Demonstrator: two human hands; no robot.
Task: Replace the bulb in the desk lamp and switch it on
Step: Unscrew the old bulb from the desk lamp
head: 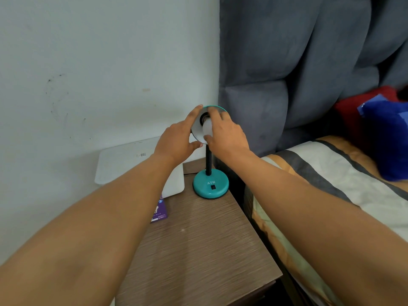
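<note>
Nearest, two bare forearms reaching forward over a brown wood-grain tabletop (pixel 198 250). Beneath the left forearm, a small purple card (pixel 159 212) lying flat on the wood. Further on, a white box (pixel 123 164) against the wall, partly hidden by the left arm. Just beside it, the round teal lamp base (pixel 210 184), marked ATN, with a black rocker switch (pixel 212 187) on its front; a black flexible neck (pixel 208 161) rising from it. Above that, the left hand (pixel 176 140) cupped around the left rim of the teal lamp shade (pixel 197 131), fingers (pixel 194 113) spread along the edge and thumb below. Right hand (pixel 227 133) closed on the white bulb (pixel 207 128), fingers above and thumb beneath, the bulb seated in the socket inside the shade. To the right, a bed (pixel 331 173) with a striped cover, blue and red cushions (pixel 384 138) on it. Farthest, a grey padded headboard (pixel 298 62) and a pale wall (pixel 88 51).
</note>
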